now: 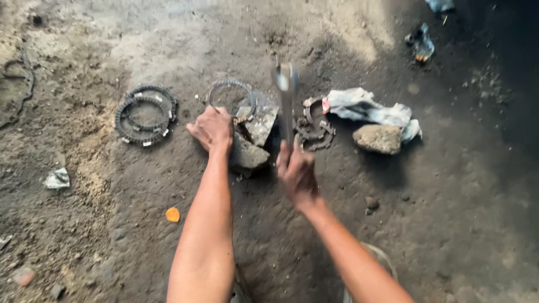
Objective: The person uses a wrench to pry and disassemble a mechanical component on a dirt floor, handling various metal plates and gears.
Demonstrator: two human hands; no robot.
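Fingers on the left hand [212, 128], pressing a metal piece [259, 120] onto the stone [247, 152], are risking a blow if the wrench [286, 92] gripped in the right hand [296, 171] is glancing off.

Left of the grips, a stack of toothed friction rings [145, 114] lies flat on the dirt floor [460, 224]. Further left sit a crumpled scrap of foil [57, 179] and a dark looped cable [18, 84] at the frame's edge. Below and left of the grips lies a small orange chip [173, 214]. To the right a whitish rag [368, 110] rests against a rough stone [379, 138] — touching it. Far up right lies bluish litter [422, 45].
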